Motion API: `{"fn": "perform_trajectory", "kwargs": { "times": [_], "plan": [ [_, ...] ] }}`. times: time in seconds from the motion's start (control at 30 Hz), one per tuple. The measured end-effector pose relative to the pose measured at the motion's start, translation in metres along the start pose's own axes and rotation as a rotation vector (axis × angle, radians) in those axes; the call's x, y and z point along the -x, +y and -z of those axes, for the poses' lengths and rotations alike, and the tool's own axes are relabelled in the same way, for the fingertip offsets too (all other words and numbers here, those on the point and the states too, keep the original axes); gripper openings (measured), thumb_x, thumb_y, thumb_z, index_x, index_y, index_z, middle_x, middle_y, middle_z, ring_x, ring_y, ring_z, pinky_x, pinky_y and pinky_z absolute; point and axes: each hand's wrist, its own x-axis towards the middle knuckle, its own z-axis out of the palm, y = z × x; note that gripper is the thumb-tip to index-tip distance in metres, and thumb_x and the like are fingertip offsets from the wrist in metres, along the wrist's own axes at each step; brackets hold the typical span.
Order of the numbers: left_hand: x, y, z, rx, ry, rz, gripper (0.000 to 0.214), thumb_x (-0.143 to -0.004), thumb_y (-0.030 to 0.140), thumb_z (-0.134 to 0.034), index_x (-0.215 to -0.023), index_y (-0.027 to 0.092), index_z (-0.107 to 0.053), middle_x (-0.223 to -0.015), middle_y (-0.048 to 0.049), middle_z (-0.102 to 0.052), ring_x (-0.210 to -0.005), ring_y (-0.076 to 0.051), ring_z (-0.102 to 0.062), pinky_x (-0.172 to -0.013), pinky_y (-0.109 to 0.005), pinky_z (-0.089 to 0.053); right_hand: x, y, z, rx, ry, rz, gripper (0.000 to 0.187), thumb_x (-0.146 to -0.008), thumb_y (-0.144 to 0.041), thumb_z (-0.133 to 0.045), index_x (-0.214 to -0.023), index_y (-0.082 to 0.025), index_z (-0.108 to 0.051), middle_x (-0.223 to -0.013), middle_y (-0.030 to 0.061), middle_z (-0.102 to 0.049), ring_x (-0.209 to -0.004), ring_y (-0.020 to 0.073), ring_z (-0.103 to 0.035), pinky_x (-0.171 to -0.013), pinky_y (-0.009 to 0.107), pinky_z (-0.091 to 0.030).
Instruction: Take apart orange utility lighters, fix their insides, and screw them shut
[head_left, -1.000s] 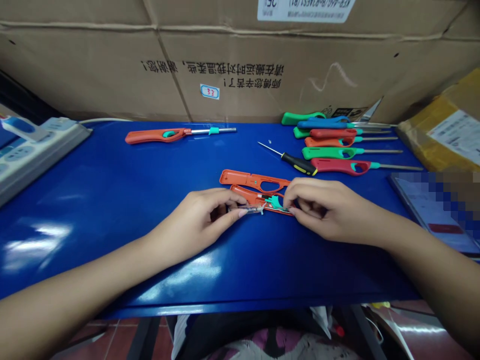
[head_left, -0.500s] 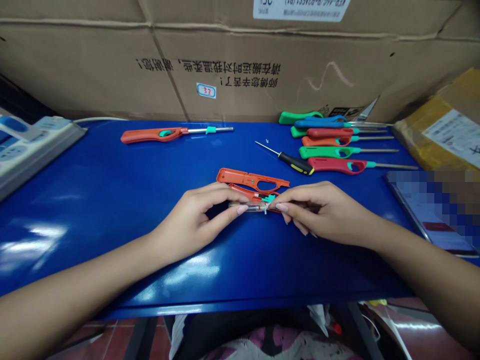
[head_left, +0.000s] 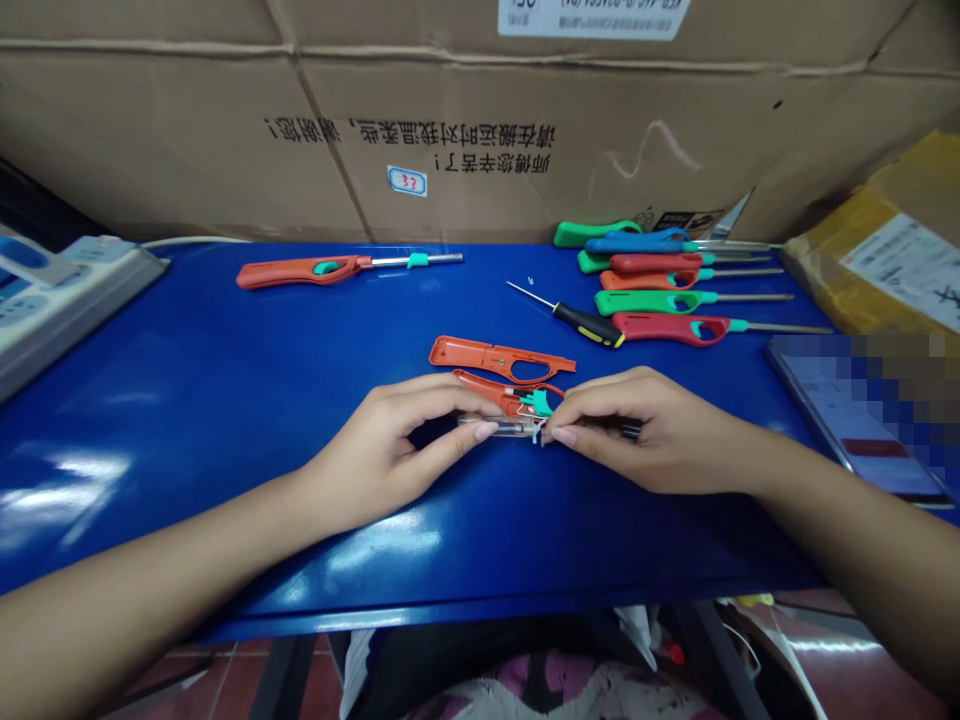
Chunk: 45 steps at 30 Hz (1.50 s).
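Note:
My left hand [head_left: 409, 440] pinches a clear lighter fuel tank [head_left: 513, 427] between thumb and fingers. At the tank's right end, by a small pale fitting [head_left: 537, 432], my right hand [head_left: 645, 430] has its thumb and fingertips closed; what exactly they grip is partly hidden. A black piece [head_left: 631, 428] shows behind the fingers of my right hand. Just beyond the tank lies an orange lighter handle half [head_left: 487, 388] with a teal trigger [head_left: 537, 402] and thin wires. The other orange handle half [head_left: 469, 354] lies behind it, its hollow side up.
A black and yellow screwdriver [head_left: 591, 325] lies right of centre. Several coloured long lighters [head_left: 656, 302] are grouped behind it. One orange lighter [head_left: 300, 271] lies back left. A power strip [head_left: 71, 290], a phone [head_left: 855, 420] and a cardboard box [head_left: 225, 140] border the blue table [head_left: 187, 400].
Both hands and the tank have shifted slightly toward me. My right hand's fingers have curled in, and the black piece behind them now shows. The view has shifted slightly.

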Motion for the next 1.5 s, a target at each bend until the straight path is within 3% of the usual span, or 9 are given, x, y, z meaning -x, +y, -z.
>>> {"fn": "perform_trajectory", "kwargs": {
  "times": [0.33, 0.6, 0.97, 1.5],
  "plan": [
    [0.0, 0.0, 0.0, -0.022, 0.014, 0.007, 0.018, -0.097, 0.023, -0.063, -0.111, 0.021, -0.073, -0.11, -0.0047, -0.077, -0.101, -0.017, -0.072, -0.092, -0.028, -0.057, 0.002, 0.0, -0.001, 0.024, 0.018, -0.004, 0.02, -0.098, -0.027, -0.055, -0.095, -0.018, -0.072, -0.085, 0.0034, -0.074, -0.07, 0.012, -0.062, -0.063, 0.024, -0.046],
    [0.001, 0.001, 0.0, -0.007, 0.014, -0.012, 0.018, -0.095, 0.019, -0.065, -0.111, 0.02, -0.073, -0.109, -0.0021, -0.077, -0.101, -0.013, -0.071, -0.092, -0.021, -0.054, 0.0, -0.002, -0.001, 0.043, 0.009, -0.006, 0.02, -0.098, -0.026, -0.054, -0.094, -0.017, -0.071, -0.086, 0.0033, -0.073, -0.072, 0.0124, -0.063, -0.065, 0.024, -0.046],
    [-0.001, 0.0, -0.001, 0.009, 0.018, -0.027, 0.02, -0.094, 0.016, -0.066, -0.112, 0.02, -0.074, -0.108, -0.0017, -0.077, -0.1, -0.012, -0.071, -0.093, -0.021, -0.055, 0.002, -0.001, -0.003, 0.038, 0.022, 0.01, 0.021, -0.099, -0.025, -0.053, -0.095, -0.016, -0.071, -0.086, 0.0034, -0.073, -0.072, 0.0121, -0.064, -0.066, 0.024, -0.047],
    [-0.002, 0.004, -0.002, 0.102, 0.139, 0.082, 0.017, -0.092, 0.017, -0.069, -0.105, 0.021, -0.08, -0.103, -0.0014, -0.079, -0.093, -0.011, -0.074, -0.088, -0.017, -0.057, -0.002, 0.004, -0.012, 0.001, 0.18, 0.094, 0.018, -0.097, -0.02, -0.057, -0.097, -0.013, -0.074, -0.083, 0.0036, -0.075, -0.062, 0.0079, -0.061, -0.055, 0.02, -0.044]
  ]
}}
